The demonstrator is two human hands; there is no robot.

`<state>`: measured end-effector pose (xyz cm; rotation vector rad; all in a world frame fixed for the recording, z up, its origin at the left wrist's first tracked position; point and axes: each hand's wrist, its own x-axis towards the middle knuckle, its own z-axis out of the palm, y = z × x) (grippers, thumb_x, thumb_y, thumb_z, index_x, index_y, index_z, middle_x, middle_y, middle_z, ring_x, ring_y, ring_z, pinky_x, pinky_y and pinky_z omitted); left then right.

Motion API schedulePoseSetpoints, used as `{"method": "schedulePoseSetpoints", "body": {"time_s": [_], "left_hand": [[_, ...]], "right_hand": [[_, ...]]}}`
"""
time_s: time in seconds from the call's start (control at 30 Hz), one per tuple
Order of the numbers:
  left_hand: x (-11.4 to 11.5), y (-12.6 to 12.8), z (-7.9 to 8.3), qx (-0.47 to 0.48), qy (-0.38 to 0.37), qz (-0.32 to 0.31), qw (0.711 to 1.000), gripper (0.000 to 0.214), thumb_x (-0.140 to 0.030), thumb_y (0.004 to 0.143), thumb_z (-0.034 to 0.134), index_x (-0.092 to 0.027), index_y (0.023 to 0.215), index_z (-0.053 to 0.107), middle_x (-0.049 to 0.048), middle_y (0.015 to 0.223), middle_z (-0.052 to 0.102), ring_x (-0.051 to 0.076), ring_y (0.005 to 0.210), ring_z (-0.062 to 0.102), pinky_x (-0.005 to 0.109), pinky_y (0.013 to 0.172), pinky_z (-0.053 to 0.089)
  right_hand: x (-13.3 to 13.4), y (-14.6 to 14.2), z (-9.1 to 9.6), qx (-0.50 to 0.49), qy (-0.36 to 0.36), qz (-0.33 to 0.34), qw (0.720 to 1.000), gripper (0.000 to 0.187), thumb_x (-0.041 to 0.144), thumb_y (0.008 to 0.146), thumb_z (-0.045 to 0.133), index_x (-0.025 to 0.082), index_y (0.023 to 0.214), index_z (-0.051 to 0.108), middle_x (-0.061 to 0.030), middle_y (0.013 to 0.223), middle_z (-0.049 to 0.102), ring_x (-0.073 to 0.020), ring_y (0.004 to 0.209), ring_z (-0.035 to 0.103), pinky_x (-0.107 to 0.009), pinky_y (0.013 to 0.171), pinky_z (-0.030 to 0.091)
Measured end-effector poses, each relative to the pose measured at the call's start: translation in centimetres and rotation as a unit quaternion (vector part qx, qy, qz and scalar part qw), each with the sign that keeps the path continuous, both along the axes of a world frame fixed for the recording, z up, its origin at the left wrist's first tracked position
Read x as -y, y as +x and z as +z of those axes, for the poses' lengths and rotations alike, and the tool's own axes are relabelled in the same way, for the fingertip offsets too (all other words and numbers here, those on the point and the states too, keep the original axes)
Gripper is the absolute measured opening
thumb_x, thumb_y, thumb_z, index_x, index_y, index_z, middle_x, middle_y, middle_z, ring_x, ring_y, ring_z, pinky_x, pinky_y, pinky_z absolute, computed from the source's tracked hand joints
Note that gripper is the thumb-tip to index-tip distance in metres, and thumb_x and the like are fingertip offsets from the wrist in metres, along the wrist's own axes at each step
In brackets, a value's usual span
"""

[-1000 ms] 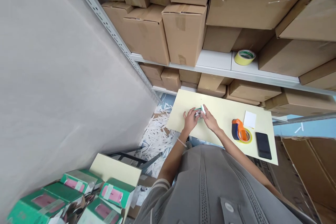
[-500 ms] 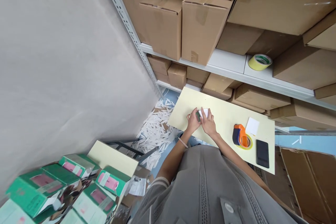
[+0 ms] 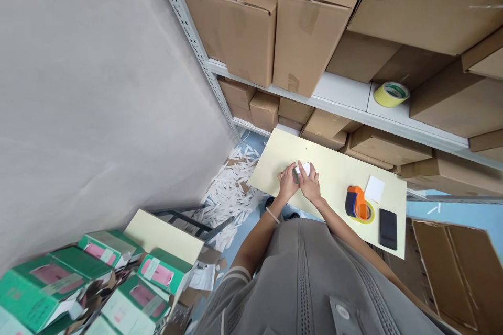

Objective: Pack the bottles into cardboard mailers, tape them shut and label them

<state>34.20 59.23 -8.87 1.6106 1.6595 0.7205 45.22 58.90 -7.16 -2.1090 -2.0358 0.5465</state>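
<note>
Over the left part of a pale yellow tabletop [image 3: 334,167], both hands are closed around a small white-and-green object [image 3: 304,169]. It has a flat white top and a dark green side; its kind is partly hidden by the fingers. My left hand [image 3: 288,183] grips the green side, fingers curled. From the right, my right hand [image 3: 310,185] holds the same object, with one finger stretched across its white top. Farther right on the table are an orange and dark blue tape dispenser [image 3: 358,203] with yellow tape, a white sheet of card or paper [image 3: 374,189] and a black phone [image 3: 387,229].
Shelves [image 3: 341,89] behind the table hold several cardboard boxes [image 3: 310,36] and a yellow tape roll [image 3: 391,95]. White paper strips [image 3: 231,201] litter the floor at left. Green boxes with pink windows [image 3: 159,271] lie at lower left, near a grey wall [image 3: 98,89].
The camera view has shifted slightly. Both hands stay on the small object, which is turned a little, and the fingers have moved slightly over it.
</note>
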Motion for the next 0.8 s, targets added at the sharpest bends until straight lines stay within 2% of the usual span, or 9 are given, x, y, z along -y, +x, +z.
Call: {"method": "schedulePoseSetpoints", "body": {"time_s": [0.23, 0.4, 0.53, 0.6, 0.7, 0.73, 0.8], "left_hand": [[0.1, 0.0, -0.2, -0.008, 0.003, -0.003, 1.0, 0.053, -0.021, 0.091, 0.053, -0.021, 0.143, 0.043, 0.0111, 0.135, 0.059, 0.021, 0.127, 0.052, 0.04, 0.111, 0.029], [0.1, -0.1, -0.3, -0.015, 0.008, -0.008, 1.0, 0.045, -0.02, 0.093, 0.048, -0.022, 0.137, 0.049, 0.0102, 0.134, 0.059, 0.021, 0.127, 0.052, 0.039, 0.112, 0.029], [0.4, -0.2, -0.7, -0.024, -0.013, -0.019, 0.999, 0.052, -0.015, 0.092, 0.042, -0.021, 0.144, 0.043, 0.0117, 0.141, 0.055, 0.021, 0.133, 0.049, 0.04, 0.115, 0.027], [0.6, -0.4, -1.2, -0.031, -0.047, -0.022, 0.998, 0.06, -0.02, 0.091, 0.049, -0.018, 0.149, 0.036, 0.0148, 0.149, 0.049, 0.024, 0.14, 0.043, 0.043, 0.117, 0.025], [1.0, -1.2, -2.3, -0.024, -0.14, -0.004, 0.99, 0.087, -0.034, 0.081, 0.068, -0.013, 0.154, 0.025, 0.0197, 0.159, 0.034, 0.031, 0.149, 0.028, 0.047, 0.12, 0.021], [1.1, -1.6, -2.7, -0.011, -0.175, 0.01, 0.984, 0.093, -0.038, 0.079, 0.07, -0.013, 0.155, 0.023, 0.0203, 0.161, 0.029, 0.033, 0.15, 0.025, 0.047, 0.121, 0.021], [1.0, -2.6, -3.2, 0.018, -0.227, 0.038, 0.973, 0.092, -0.043, 0.081, 0.068, -0.011, 0.155, 0.023, 0.0217, 0.162, 0.026, 0.033, 0.151, 0.024, 0.044, 0.121, 0.024]], "right_hand": [[0.1, -0.1, -1.1, 0.02, 0.041, 0.007, 0.999, 0.055, 0.044, 0.101, 0.019, 0.045, 0.157, 0.022, -0.0066, 0.159, 0.025, -0.0346, 0.127, 0.042, -0.057, 0.096, 0.047], [0.2, -0.2, -1.2, 0.055, 0.064, 0.027, 0.996, 0.057, 0.044, 0.101, 0.023, 0.039, 0.158, 0.023, -0.0073, 0.164, 0.018, -0.0342, 0.13, 0.04, -0.055, 0.106, 0.039], [0.4, -0.7, -0.7, 0.073, 0.081, 0.036, 0.993, 0.063, 0.05, 0.098, 0.035, 0.036, 0.159, 0.023, -0.0084, 0.164, 0.018, -0.0374, 0.13, 0.039, -0.056, 0.105, 0.039], [0.3, -0.6, -0.6, 0.062, 0.084, 0.028, 0.994, 0.062, 0.048, 0.098, 0.035, 0.036, 0.158, 0.025, -0.0099, 0.163, 0.022, -0.0374, 0.126, 0.041, -0.055, 0.101, 0.043], [-0.1, 0.8, -0.8, 0.0, 0.075, -0.011, 0.997, 0.062, 0.05, 0.098, 0.033, 0.036, 0.158, 0.028, -0.0119, 0.158, 0.029, -0.0371, 0.123, 0.043, -0.053, 0.093, 0.049], [-0.2, 1.7, -1.0, -0.031, 0.071, -0.042, 0.996, 0.063, 0.053, 0.097, 0.033, 0.035, 0.158, 0.027, -0.0127, 0.155, 0.033, -0.0372, 0.123, 0.044, -0.054, 0.093, 0.049], [-0.3, 3.8, -1.7, -0.11, 0.058, -0.135, 0.983, 0.07, 0.058, 0.094, 0.034, 0.032, 0.158, 0.026, -0.0146, 0.148, 0.041, -0.0364, 0.123, 0.046, -0.056, 0.097, 0.047]]}}
